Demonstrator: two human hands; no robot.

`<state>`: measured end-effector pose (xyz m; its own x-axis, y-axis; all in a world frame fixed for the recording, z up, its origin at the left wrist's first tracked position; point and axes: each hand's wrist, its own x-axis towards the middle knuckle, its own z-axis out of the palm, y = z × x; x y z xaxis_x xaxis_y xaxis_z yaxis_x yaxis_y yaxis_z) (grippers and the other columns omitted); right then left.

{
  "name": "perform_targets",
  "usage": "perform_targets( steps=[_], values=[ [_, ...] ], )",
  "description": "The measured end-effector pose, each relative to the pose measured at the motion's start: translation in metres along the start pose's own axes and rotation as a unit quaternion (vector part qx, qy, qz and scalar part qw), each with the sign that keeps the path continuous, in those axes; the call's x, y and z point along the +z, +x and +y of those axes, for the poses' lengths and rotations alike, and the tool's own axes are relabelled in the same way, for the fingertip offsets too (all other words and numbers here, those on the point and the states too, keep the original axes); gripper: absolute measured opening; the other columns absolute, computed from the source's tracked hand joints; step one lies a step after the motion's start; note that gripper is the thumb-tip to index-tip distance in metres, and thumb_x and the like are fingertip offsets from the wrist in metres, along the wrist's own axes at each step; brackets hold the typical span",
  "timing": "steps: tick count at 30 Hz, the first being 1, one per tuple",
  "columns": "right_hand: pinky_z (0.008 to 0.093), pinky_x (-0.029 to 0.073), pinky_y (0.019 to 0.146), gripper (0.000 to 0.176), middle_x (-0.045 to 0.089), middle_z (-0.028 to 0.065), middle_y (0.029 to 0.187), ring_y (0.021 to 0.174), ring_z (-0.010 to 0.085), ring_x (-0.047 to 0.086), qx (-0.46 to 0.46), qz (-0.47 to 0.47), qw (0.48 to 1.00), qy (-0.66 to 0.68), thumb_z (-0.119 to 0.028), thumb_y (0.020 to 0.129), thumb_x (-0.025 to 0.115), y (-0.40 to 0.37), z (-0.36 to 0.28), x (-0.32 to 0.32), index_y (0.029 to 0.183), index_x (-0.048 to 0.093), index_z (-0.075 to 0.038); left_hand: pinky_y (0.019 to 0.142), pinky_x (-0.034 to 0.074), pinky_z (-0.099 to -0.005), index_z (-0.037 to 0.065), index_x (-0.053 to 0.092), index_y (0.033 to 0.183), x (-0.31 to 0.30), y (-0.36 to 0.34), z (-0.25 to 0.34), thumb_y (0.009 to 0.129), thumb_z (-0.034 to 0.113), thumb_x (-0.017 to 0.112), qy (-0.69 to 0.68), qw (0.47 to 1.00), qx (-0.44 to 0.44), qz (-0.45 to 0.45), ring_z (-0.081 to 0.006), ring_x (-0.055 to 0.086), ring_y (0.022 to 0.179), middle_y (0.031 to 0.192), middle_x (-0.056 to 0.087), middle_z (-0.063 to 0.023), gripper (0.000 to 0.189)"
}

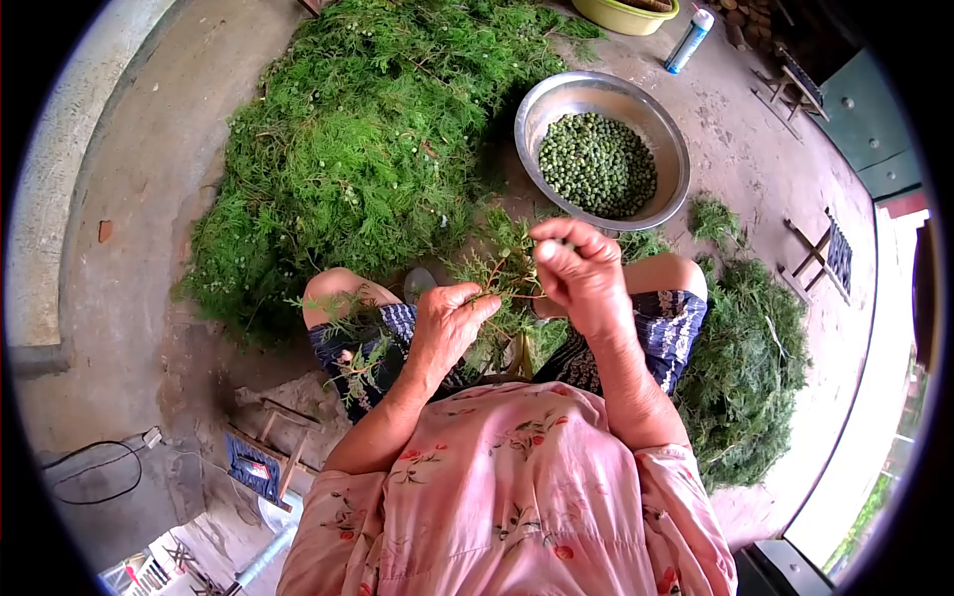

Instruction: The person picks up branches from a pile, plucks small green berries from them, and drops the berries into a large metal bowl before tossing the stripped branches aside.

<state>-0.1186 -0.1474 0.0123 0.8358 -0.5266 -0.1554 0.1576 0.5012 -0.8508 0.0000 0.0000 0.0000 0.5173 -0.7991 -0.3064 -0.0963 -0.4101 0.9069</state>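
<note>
Over my lap, my left hand [449, 320] is closed around the stem of a green conifer sprig [505, 260]. Its feathery tips reach up and to the right, between my two hands. My right hand [586, 276] is raised just to the right of the sprig, thumb and fingers pinched together. Whatever sits in that pinch is too small to make out. Beyond my right hand stands a wide metal basin [679, 169], partly filled with small round green cones [596, 164].
A large heap of conifer branches [348, 149] lies ahead and left; a smaller heap [745, 372] lies by my right knee. Farther back are a yellow tub [626, 18] and a spray can [688, 42]. Folding stools [830, 253] stand right, another stool [260, 465] at lower left.
</note>
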Motion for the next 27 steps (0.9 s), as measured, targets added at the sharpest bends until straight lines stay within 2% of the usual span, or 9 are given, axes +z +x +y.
perform_targets(
  steps=[1, 3, 6, 8, 11, 15, 18, 20, 27],
  values=[
    [0.0230, 0.044, 0.057, 0.028, 0.059, 0.0022, 0.071, 0.060, 0.0125, 0.052, -0.016, 0.086, 0.986, -0.143, -0.014, 0.073, 0.070, -0.002, -0.002, 0.013, 0.099, 0.064, -0.005, 0.040, 0.035, -0.0297, 0.000, 0.058, 0.067, 0.000, 0.000, 0.002, 0.075, 0.013, 0.065, 0.029, 0.999, 0.031, 0.000, -0.0161, 0.043, 0.041, 0.049, 0.047, -0.0069, 0.017],
    [0.0292, 0.044, 0.057, 0.027, 0.058, 0.0068, 0.071, 0.062, 0.0174, 0.053, -0.292, 0.073, 0.879, -0.370, -0.013, 0.070, 0.071, 0.009, 0.014, 0.024, 0.093, 0.063, -0.002, 0.040, 0.034, -0.0288, 0.000, 0.058, 0.067, -0.009, -0.005, 0.004, 0.076, 0.011, 0.063, 0.081, 0.995, 0.057, 0.001, -0.0152, 0.044, 0.041, 0.049, 0.046, -0.0069, 0.014],
    [0.0299, 0.045, 0.059, 0.020, 0.057, 0.0078, 0.070, 0.062, 0.0198, 0.053, -0.272, 0.066, 0.866, -0.415, -0.011, 0.072, 0.070, 0.010, 0.019, 0.022, 0.089, 0.063, -0.003, 0.040, 0.034, -0.0283, 0.001, 0.058, 0.068, -0.005, -0.005, 0.002, 0.076, 0.009, 0.062, 0.117, 0.988, 0.105, 0.005, -0.0154, 0.044, 0.041, 0.049, 0.045, -0.0076, 0.012],
    [0.0269, 0.044, 0.052, 0.012, 0.057, 0.0051, 0.067, 0.059, 0.0163, 0.053, -0.238, 0.157, 0.891, -0.353, -0.008, 0.075, 0.067, 0.013, 0.021, 0.020, 0.083, 0.060, -0.003, 0.040, 0.033, -0.0266, 0.000, 0.058, 0.067, -0.005, -0.006, 0.005, 0.077, 0.012, 0.061, 0.064, 0.995, 0.081, -0.003, -0.0122, 0.043, 0.041, 0.047, 0.044, -0.0053, 0.015],
    [0.0204, 0.040, 0.042, 0.009, 0.061, 0.0056, 0.077, 0.055, 0.0107, 0.054, -0.068, 0.128, 0.989, 0.010, -0.013, 0.086, 0.056, 0.015, -0.009, -0.001, 0.083, 0.056, -0.004, 0.040, 0.027, -0.0217, 0.001, 0.055, 0.061, -0.008, -0.010, 0.011, 0.079, 0.022, 0.060, -0.069, 0.997, -0.024, -0.023, -0.0052, 0.036, 0.040, 0.045, 0.041, 0.0012, 0.028],
    [0.0218, 0.042, 0.044, 0.009, 0.060, 0.0114, 0.081, 0.060, 0.0158, 0.056, -0.038, 0.124, 0.954, 0.269, -0.006, 0.086, 0.049, 0.025, -0.011, -0.032, 0.091, 0.055, -0.001, 0.039, 0.027, -0.0206, 0.001, 0.060, 0.069, -0.020, -0.012, 0.012, 0.080, 0.017, 0.060, -0.135, 0.989, -0.039, -0.047, -0.0040, 0.038, 0.041, 0.047, 0.043, 0.0017, 0.020],
    [0.0211, 0.039, 0.042, 0.010, 0.059, 0.0095, 0.079, 0.056, 0.0141, 0.054, -0.028, 0.150, 0.945, 0.289, -0.007, 0.086, 0.052, 0.023, -0.003, -0.040, 0.093, 0.056, 0.000, 0.039, 0.028, -0.0190, 0.002, 0.061, 0.071, -0.019, -0.013, 0.008, 0.080, 0.017, 0.062, -0.158, 0.986, -0.046, -0.037, -0.0036, 0.039, 0.042, 0.048, 0.046, 0.0022, 0.018],
    [0.0199, 0.035, 0.040, 0.010, 0.058, 0.0071, 0.075, 0.053, 0.0112, 0.050, -0.038, 0.056, 0.966, 0.250, -0.008, 0.086, 0.054, 0.025, 0.004, -0.046, 0.091, 0.058, 0.000, 0.039, 0.029, -0.0186, 0.002, 0.062, 0.072, -0.018, -0.016, 0.007, 0.080, 0.017, 0.063, -0.149, 0.987, -0.054, -0.032, -0.0036, 0.040, 0.042, 0.049, 0.047, 0.0018, 0.018],
    [0.0181, 0.033, 0.038, 0.010, 0.055, 0.0020, 0.062, 0.047, 0.0071, 0.046, 0.021, 0.109, 0.990, 0.082, -0.010, 0.085, 0.056, 0.033, 0.023, -0.044, 0.086, 0.061, -0.001, 0.043, 0.037, -0.0192, 0.003, 0.062, 0.067, -0.017, -0.015, 0.005, 0.081, 0.015, 0.061, -0.121, 0.992, -0.009, -0.027, -0.0061, 0.047, 0.047, 0.056, 0.055, -0.0009, 0.019]
  ],
)
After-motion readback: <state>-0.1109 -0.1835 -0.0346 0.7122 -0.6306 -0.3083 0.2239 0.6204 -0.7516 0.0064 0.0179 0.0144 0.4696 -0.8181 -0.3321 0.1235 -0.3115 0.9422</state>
